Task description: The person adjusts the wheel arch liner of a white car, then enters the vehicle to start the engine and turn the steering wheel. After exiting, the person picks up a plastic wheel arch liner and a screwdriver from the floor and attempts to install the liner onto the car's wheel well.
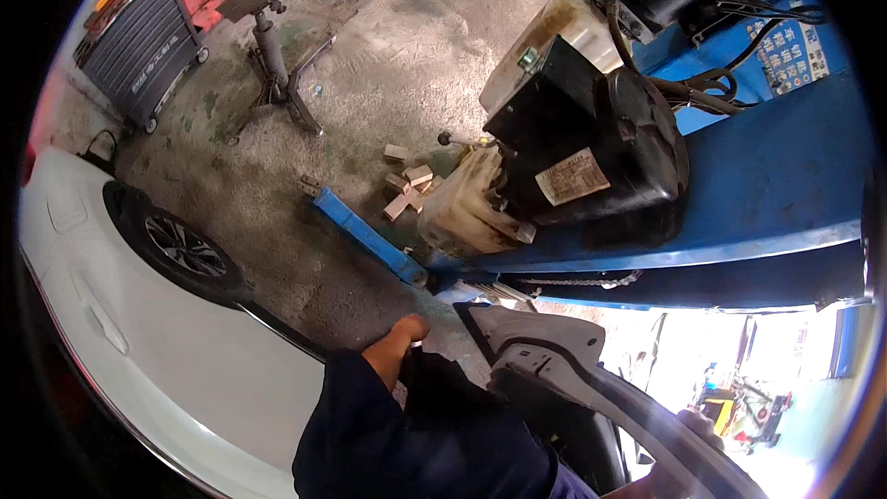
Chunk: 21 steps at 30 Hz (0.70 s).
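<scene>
My left hand [407,329] is held low beside the white car [185,351], its forearm coming out of a dark blue sleeve. Its fingers look curled in; a small pale bit shows below them, too small to name. On the right stands an open white car door [554,337], its inner edge and dark trim toward me. My right hand [699,425] is at the door's upper frame, with fingers over the edge, washed out by bright light. The rest of that hand is partly hidden behind the frame.
A blue lift post [776,185] with black motor units [591,143] and cloudy plastic tanks [476,208] stands ahead right. A blue lift arm [370,236] lies on the floor near wooden blocks [409,189]. Farther left are a metal stand [268,55] and a grey tool cart [143,51].
</scene>
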Tool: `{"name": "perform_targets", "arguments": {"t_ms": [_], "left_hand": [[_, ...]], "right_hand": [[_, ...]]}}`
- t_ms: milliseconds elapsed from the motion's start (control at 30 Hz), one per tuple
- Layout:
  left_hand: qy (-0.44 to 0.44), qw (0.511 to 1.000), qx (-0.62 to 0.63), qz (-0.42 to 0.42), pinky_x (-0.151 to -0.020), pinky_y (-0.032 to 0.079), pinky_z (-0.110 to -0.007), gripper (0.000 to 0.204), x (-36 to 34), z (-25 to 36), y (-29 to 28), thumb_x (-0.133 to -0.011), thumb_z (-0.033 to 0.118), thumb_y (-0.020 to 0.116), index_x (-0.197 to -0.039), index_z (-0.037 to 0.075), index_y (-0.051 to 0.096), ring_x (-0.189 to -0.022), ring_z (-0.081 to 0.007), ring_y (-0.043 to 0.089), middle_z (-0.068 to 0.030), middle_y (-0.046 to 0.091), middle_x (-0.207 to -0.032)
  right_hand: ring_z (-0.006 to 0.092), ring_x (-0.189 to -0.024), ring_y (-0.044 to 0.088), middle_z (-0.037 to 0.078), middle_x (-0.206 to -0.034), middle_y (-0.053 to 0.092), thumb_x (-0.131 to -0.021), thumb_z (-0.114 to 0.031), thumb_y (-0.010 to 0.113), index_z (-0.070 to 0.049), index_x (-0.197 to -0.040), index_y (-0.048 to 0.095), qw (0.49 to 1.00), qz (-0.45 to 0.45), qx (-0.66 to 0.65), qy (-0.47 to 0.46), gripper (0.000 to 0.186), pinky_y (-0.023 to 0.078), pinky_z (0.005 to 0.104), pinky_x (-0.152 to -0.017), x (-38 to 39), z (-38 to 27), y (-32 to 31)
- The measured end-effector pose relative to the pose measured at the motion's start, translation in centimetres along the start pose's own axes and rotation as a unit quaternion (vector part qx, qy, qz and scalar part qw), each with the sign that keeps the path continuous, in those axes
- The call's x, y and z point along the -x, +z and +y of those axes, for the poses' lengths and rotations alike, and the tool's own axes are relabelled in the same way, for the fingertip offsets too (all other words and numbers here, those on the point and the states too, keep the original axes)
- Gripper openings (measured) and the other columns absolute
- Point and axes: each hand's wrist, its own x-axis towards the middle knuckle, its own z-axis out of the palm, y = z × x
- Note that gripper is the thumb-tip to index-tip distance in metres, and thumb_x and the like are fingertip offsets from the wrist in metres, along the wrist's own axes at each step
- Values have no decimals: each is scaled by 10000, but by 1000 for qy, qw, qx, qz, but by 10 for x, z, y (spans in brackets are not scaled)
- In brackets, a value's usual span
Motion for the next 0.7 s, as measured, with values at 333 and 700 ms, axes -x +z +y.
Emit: {"name": "perform_targets", "arguments": {"t_ms": [333, 700], "left_hand": [[-232, 921, 271, 155, -947, 474, -453, 509, 110, -51, 3, -837, 442, 581, -1077, 9, 700, -1112, -404, 614, -272, 655, -1121], [-138, 877, 423, 180, -700, 471, -338, 398, 243, -65, -225, -912, 388, 614, -1041, 20, 693, -790, -196, 582, -75, 663, -910]], "right_hand": [[325, -1102, 600, 223, -1192, 622, -900, -512, 520, 38, -1272, 535, 997, 34, -39, 48, 664, 495, 431, -950, -57, -39, 12], [353, -1051, 624, 262, -1155, 626, -866, -616, 493, 84, -1285, 500, 984, 92, -81, 131, 816, 513, 444, -920, -46, -27, -11]]}}
